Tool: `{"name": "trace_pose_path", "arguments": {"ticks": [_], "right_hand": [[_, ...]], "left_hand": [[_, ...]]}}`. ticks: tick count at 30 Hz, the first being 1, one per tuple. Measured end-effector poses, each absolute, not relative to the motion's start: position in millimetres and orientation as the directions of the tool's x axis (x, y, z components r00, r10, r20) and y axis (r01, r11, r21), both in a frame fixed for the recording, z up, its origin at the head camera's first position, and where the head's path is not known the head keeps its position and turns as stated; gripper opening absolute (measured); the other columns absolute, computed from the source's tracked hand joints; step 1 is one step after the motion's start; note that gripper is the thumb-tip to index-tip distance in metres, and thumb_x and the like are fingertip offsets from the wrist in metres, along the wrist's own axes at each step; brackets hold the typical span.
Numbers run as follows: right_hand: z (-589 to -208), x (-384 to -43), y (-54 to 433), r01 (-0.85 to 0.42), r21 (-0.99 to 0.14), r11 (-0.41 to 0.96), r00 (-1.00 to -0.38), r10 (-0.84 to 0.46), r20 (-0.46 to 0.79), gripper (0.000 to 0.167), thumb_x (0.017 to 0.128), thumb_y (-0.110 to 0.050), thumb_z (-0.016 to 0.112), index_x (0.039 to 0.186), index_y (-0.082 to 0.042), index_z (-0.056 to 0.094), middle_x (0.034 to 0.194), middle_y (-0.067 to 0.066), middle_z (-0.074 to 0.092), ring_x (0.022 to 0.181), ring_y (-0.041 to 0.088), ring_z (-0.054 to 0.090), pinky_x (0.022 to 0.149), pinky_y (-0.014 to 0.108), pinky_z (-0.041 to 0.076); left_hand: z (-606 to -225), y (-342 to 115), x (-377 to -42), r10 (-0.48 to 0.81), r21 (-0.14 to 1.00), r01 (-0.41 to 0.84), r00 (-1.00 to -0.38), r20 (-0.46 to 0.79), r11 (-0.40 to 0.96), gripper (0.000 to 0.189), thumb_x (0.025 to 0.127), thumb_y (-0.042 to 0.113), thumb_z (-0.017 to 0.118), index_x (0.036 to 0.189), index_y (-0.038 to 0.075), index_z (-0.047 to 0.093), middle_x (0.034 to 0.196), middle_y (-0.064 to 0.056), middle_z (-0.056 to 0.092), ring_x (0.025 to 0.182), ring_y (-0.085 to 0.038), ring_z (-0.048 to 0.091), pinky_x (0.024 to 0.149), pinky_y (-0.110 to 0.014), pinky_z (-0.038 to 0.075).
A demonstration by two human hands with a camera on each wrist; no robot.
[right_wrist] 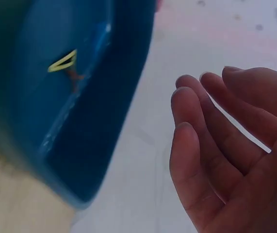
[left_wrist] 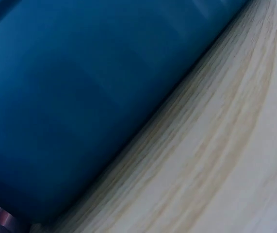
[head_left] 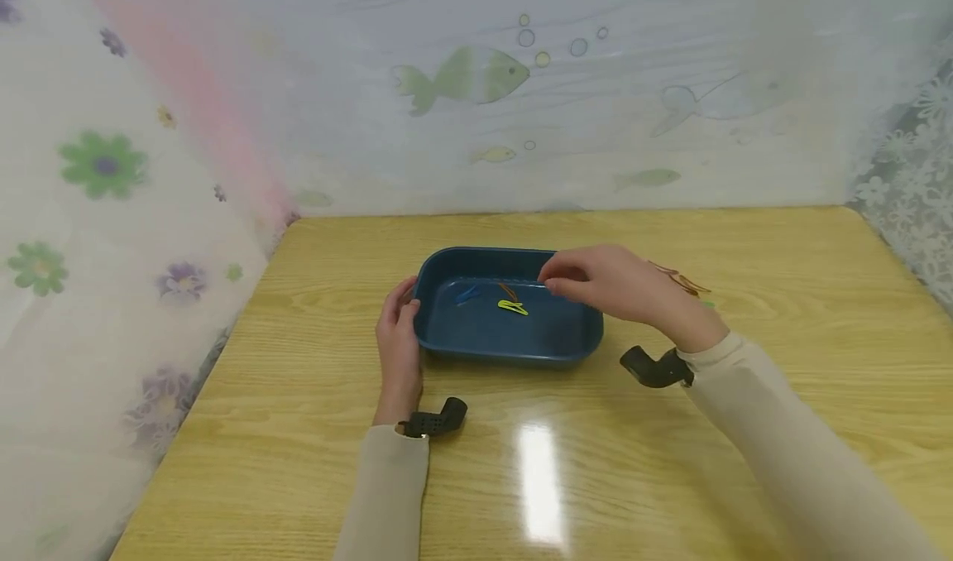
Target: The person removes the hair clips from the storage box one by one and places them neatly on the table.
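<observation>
A dark blue plastic basin (head_left: pixel 514 350) sits on the table. Inside it lie a yellow snap hair clip (head_left: pixel 512 306), an orange-brown clip (head_left: pixel 508 291) and a blue clip (head_left: pixel 467 294). My left hand (head_left: pixel 398 338) holds the basin's left side, thumb near the rim; its fingers are mostly hidden. Over the basin's right rear rim hovers my right hand (head_left: pixel 614 284). In the right wrist view its loosely bent fingers (right_wrist: pixel 187 145) hold nothing, apart from the basin wall.
Several reddish-brown clips (head_left: pixel 688 284) lie on the wooden table (head_left: pixel 298 362) to the right, partly behind the right wrist, with a bit of green (head_left: pixel 707 304) beside them. Curtains printed with fish (head_left: pixel 476 77) and flowers (head_left: pixel 104 164) border the table.
</observation>
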State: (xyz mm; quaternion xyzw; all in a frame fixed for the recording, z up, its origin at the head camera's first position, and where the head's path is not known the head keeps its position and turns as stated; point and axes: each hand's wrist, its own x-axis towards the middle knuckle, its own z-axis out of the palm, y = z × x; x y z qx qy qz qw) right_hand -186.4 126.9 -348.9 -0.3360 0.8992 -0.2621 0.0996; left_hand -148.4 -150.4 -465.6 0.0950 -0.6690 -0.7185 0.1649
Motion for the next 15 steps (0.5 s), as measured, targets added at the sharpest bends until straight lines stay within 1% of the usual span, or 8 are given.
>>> {"name": "trace_pose_path", "arguments": {"ticks": [5, 9, 12, 15], "right_hand": [[-336.5, -193.2, 109.1, -0.565, -0.56, 0.606, -0.72, -0.693, -0.023, 0.025, 0.091, -0.032, 0.049, 0.111, -0.021, 0.059, 0.093, -0.007, 0.062, 0.077, 0.01, 0.057, 0.068, 0.032, 0.045], [-335.4, -201.5, 98.6, -0.572, -0.536, 0.621, -0.713, -0.7, -0.049, 0.023, 0.091, -0.03, 0.049, 0.11, -0.021, 0.059, 0.091, -0.008, 0.061, 0.075, 0.011, 0.057, 0.067, 0.03, 0.044], [-337.0, -205.6, 92.6, -0.584, -0.526, 0.618, -0.702, -0.71, -0.055, 0.023, 0.091, -0.029, 0.05, 0.11, -0.02, 0.06, 0.096, -0.006, 0.061, 0.077, 0.011, 0.057, 0.069, 0.031, 0.045], [-340.3, -210.0, 87.0, -0.581, -0.523, 0.624, -0.704, -0.707, -0.061, 0.023, 0.091, -0.028, 0.05, 0.11, -0.02, 0.06, 0.098, -0.005, 0.061, 0.076, 0.011, 0.057, 0.071, 0.032, 0.045]], "left_hand": [[-466.4, -149.4, -148.5, -0.366, 0.993, 0.114, -0.926, 0.093, -0.036, 0.032, 0.093, 0.015, 0.04, 0.122, 0.019, 0.052, 0.119, 0.005, 0.052, 0.111, -0.009, 0.045, 0.095, -0.031, 0.034], [-467.1, -150.1, -147.9, -0.374, 0.992, 0.12, -0.922, 0.098, -0.035, 0.032, 0.092, 0.014, 0.041, 0.122, 0.018, 0.053, 0.119, 0.005, 0.052, 0.111, -0.009, 0.046, 0.095, -0.031, 0.034], [-467.5, -150.4, -147.6, -0.376, 0.992, 0.115, -0.922, 0.09, -0.045, 0.031, 0.093, 0.015, 0.041, 0.121, 0.019, 0.053, 0.119, 0.005, 0.053, 0.111, -0.009, 0.046, 0.095, -0.031, 0.034], [-467.8, -150.6, -147.7, -0.379, 0.992, 0.115, -0.921, 0.089, -0.046, 0.03, 0.093, 0.015, 0.042, 0.12, 0.02, 0.054, 0.119, 0.005, 0.053, 0.111, -0.008, 0.046, 0.095, -0.031, 0.034]]}}
